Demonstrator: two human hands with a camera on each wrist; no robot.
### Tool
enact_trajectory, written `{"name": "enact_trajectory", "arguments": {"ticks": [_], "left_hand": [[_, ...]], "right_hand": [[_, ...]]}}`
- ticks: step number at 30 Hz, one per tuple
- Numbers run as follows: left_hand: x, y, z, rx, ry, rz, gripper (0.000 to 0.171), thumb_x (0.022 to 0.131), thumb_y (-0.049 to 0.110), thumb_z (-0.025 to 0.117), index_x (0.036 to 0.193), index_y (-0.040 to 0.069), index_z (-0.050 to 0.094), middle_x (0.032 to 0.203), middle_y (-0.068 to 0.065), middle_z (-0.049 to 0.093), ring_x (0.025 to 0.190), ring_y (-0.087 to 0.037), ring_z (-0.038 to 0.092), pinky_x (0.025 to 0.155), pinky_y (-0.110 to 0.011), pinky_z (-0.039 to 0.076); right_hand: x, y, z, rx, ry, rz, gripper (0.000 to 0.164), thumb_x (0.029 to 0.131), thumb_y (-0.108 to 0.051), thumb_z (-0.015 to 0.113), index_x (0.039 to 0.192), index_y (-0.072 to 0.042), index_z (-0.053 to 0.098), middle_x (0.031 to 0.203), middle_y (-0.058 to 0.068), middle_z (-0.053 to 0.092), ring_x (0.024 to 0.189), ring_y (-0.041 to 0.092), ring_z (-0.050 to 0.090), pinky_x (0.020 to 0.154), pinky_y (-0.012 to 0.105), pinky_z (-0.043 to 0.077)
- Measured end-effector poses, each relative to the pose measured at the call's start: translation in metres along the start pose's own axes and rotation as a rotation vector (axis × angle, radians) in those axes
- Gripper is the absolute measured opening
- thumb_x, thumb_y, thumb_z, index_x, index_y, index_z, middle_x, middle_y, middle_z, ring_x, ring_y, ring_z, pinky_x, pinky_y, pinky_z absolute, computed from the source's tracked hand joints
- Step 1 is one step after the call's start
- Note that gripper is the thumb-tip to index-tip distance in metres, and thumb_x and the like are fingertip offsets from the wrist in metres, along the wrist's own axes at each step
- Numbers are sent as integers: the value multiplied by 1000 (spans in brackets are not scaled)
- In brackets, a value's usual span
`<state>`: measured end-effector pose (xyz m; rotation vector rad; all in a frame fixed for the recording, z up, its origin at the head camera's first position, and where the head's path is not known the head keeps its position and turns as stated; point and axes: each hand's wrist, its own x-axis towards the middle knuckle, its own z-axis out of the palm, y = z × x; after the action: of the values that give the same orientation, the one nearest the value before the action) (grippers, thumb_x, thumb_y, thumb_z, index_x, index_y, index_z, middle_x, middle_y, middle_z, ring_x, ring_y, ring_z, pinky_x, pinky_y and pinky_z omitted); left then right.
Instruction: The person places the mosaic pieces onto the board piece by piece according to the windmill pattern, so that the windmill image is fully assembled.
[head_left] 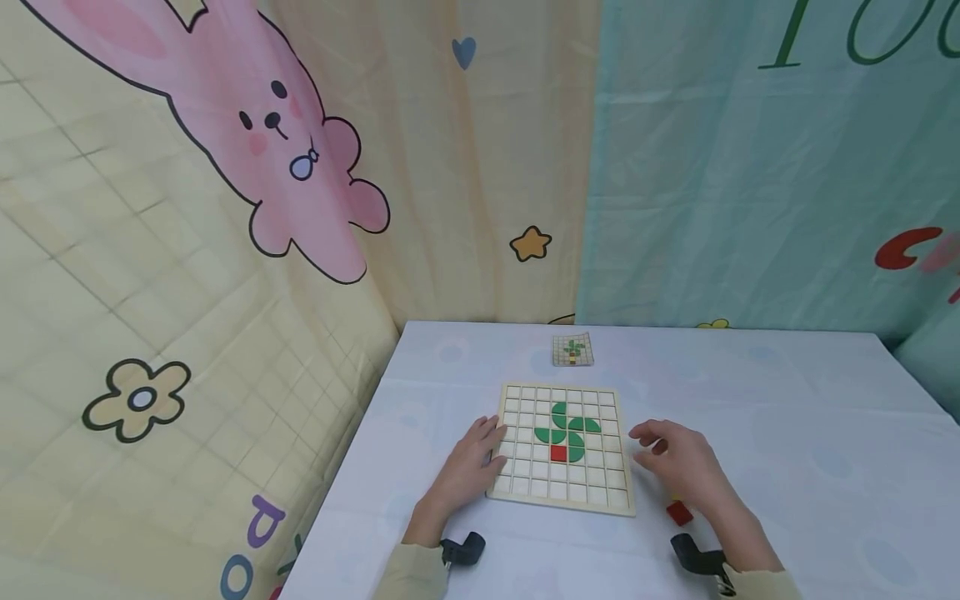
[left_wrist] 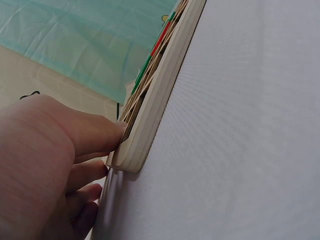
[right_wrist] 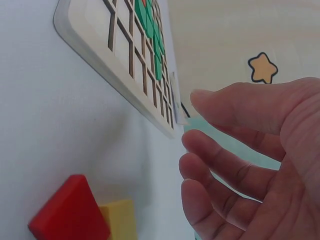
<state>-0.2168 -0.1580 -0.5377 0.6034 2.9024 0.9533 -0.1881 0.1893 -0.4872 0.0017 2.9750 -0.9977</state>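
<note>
A square wooden grid board (head_left: pixel 528 489) lies on the table, with several green rounded pieces (head_left: pixel 575 442) and one red square piece (head_left: pixel 558 453) set in its middle cells. My left hand (head_left: pixel 474 461) rests at the board's left edge, thumb and fingers touching the rim in the left wrist view. My right hand (head_left: pixel 684 463) hovers just right of the board, fingers loosely bent with nothing between thumb and fingertips. Below it on the table lie a red block (right_wrist: pixel 71 212) and a yellow block (right_wrist: pixel 121 220), the yellow one mostly hidden by the hand in the head view.
A small pattern card (head_left: pixel 572 350) showing a similar green figure lies behind the board. The table (head_left: pixel 825 433) has a white cloth. Printed curtains (head_left: pixel 480 150) hang behind and to the left. Each wrist wears a black camera mount (head_left: pixel 697 554).
</note>
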Motion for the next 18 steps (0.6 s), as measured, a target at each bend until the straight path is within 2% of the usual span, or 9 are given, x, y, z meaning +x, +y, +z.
{"name": "enact_trajectory", "arguments": {"ticks": [5,12,18], "left_hand": [[0,0,1,5,-1,1,55,101,27,61,151,9,47,162,-6,32,151,-27,21,118,-51,27],[1,0,1,-4,6,9,54,101,26,61,151,8,47,162,-6,32,151,-28,21,118,-53,27],[0,0,0,-6,7,10,54,101,26,61,151,8,47,162,-7,32,151,-28,21,117,-54,27]], "right_hand": [[-3,9,-7,-6,-12,8,30,86,-16,79,115,-12,72,106,5,68,95,26,60,71,39,55],[-5,21,-14,-1,-43,37,33,84,-15,81,115,-8,72,104,7,68,89,24,59,69,35,55],[-8,33,-17,-11,-80,59,34,82,-16,83,113,-8,73,103,5,68,88,23,59,73,39,56]]}}
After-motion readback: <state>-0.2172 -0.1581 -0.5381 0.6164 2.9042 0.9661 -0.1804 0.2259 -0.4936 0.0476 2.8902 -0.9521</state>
